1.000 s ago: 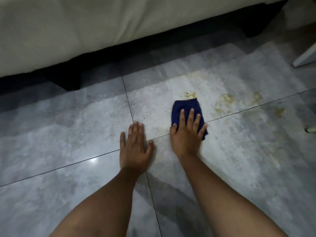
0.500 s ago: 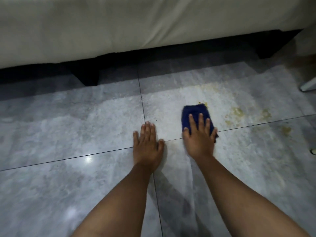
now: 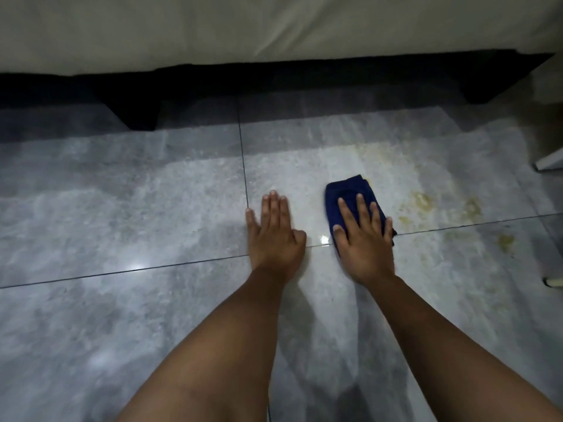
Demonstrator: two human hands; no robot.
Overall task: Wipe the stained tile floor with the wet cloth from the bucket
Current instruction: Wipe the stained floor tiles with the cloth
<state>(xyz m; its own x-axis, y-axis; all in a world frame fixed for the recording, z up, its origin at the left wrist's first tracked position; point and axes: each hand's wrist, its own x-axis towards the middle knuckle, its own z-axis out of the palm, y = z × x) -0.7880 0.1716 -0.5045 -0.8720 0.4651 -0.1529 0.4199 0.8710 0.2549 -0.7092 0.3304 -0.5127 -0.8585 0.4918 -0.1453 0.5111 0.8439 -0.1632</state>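
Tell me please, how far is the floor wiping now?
Done: the cloth is out on the floor, which shines wet beside it. In hand: the right hand presses flat on the cloth; the left hand rests flat on the floor. Left: yellow stains right of the cloth, not yet wiped.

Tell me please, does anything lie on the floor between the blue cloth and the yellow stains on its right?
Nothing visible does. The right hand presses the blue cloth flat, and only bare tile floor lies between it and the yellow stains. The left hand rests on the cloth's other side.
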